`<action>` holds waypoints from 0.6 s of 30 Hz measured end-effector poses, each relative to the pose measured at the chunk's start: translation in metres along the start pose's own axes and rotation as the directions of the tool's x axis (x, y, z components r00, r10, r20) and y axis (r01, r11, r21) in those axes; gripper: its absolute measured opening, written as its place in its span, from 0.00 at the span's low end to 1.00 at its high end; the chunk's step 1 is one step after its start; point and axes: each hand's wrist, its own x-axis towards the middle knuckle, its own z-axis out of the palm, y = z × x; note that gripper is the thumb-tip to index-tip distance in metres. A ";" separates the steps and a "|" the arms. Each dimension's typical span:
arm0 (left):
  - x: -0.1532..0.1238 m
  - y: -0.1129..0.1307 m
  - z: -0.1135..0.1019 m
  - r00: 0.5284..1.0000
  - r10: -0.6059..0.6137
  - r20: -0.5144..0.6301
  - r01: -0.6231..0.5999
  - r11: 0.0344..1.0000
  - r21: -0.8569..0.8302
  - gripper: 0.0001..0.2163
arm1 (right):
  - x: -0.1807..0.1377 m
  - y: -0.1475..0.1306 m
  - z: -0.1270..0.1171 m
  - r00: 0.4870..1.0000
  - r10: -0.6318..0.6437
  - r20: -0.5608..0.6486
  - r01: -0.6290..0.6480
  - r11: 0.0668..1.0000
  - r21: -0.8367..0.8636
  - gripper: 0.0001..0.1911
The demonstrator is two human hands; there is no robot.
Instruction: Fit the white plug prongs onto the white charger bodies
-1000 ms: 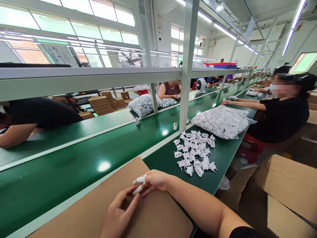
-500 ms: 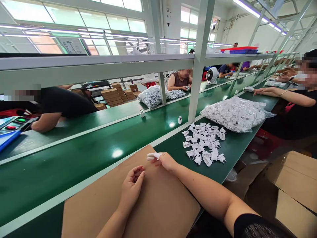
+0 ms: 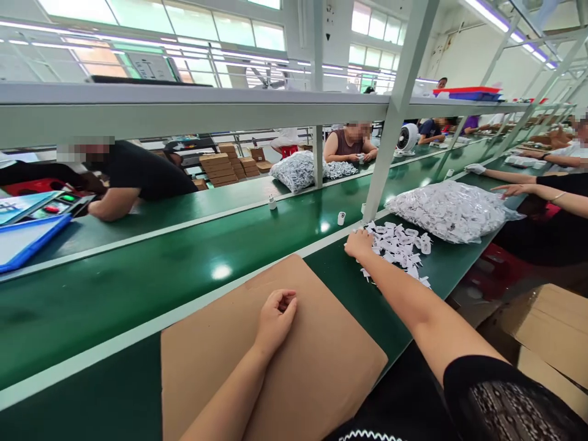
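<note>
Green conveyor belts run past your table point(image 3: 404, 288) in a bright factory hall, with a grey metal frame overhead. Your left hand point(image 3: 275, 318) rests on the cardboard sheet point(image 3: 321, 367), its fingers point(image 3: 285, 302) curled into a loose fist with nothing visible inside. Your right hand point(image 3: 359, 244) reaches out to the heap of white plug parts point(image 3: 402, 245) lying on the green table just beyond the cardboard; the hand touches the heap's near edge, but its fingers are turned away, so you cannot tell whether they grip a part. A clear bag of white parts point(image 3: 452, 211) sits just behind the heap. A co-worker's hand point(image 3: 505, 191) hovers beside that bag.
</note>
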 end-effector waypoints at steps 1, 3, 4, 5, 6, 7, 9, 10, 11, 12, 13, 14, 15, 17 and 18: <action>0.001 0.000 0.001 1.000 0.011 0.002 -0.011 1.000 0.000 0.16 | 0.006 0.004 -0.002 1.000 0.017 0.005 -0.017 1.000 0.011 0.24; 0.002 0.000 0.001 1.000 0.024 0.002 -0.024 1.000 0.000 0.14 | 0.012 0.010 -0.005 1.000 0.028 0.008 -0.028 0.998 0.059 0.20; 0.003 0.000 0.002 1.000 0.025 0.000 -0.025 1.000 0.002 0.14 | 0.014 0.012 -0.007 1.000 0.025 0.008 -0.025 0.995 0.096 0.18; 0.003 0.001 0.002 1.000 0.024 0.000 -0.024 1.000 0.006 0.13 | 0.014 0.012 -0.008 1.000 0.018 0.008 -0.019 0.990 0.142 0.17; 0.003 0.001 0.002 1.000 0.022 0.000 -0.022 1.000 0.010 0.13 | 0.014 0.011 -0.008 1.000 0.009 0.011 -0.011 0.981 0.196 0.15; 0.003 0.001 0.002 1.000 0.024 0.000 -0.024 1.000 0.013 0.12 | 0.014 0.009 -0.008 1.000 -0.005 0.020 -0.001 0.967 0.256 0.14; 0.004 0.001 0.002 1.000 0.031 -0.003 -0.031 0.999 0.015 0.11 | 0.010 0.000 -0.006 0.997 -0.047 0.060 0.020 0.919 0.394 0.12; 0.003 0.001 0.003 0.999 0.036 -0.006 -0.036 0.999 0.013 0.11 | 0.006 -0.006 -0.003 0.993 -0.074 0.093 0.022 0.883 0.468 0.11; 0.004 0.001 0.003 0.999 0.042 -0.011 -0.042 0.999 0.009 0.10 | 0.001 -0.013 0.001 0.985 -0.103 0.137 0.013 0.840 0.542 0.10; 0.004 0.001 0.003 0.999 0.048 -0.019 -0.048 0.999 0.003 0.10 | -0.006 -0.020 0.006 0.973 -0.133 0.191 -0.012 0.791 0.612 0.09; 0.004 0.000 0.004 0.998 0.056 -0.030 -0.056 0.998 -0.004 0.09 | -0.014 -0.026 0.012 0.954 -0.165 0.251 -0.049 0.739 0.672 0.08; 0.005 -0.001 0.004 0.997 0.068 -0.046 -0.069 0.998 -0.009 0.08 | -0.023 -0.032 0.018 0.930 -0.197 0.311 -0.095 0.687 0.720 0.08; 0.006 -0.003 0.004 0.994 0.084 -0.068 -0.085 0.996 -0.010 0.07 | -0.033 -0.036 0.023 0.902 -0.228 0.366 -0.145 0.638 0.756 0.08; 0.008 -0.006 0.004 0.984 0.122 -0.133 -0.121 0.993 0.016 0.06 | -0.052 -0.041 0.031 0.846 -0.282 0.453 -0.241 0.556 0.796 0.11; 0.009 -0.008 0.004 0.976 0.136 -0.170 -0.131 0.991 0.038 0.06 | -0.060 -0.042 0.034 0.821 -0.305 0.483 -0.276 0.528 0.803 0.13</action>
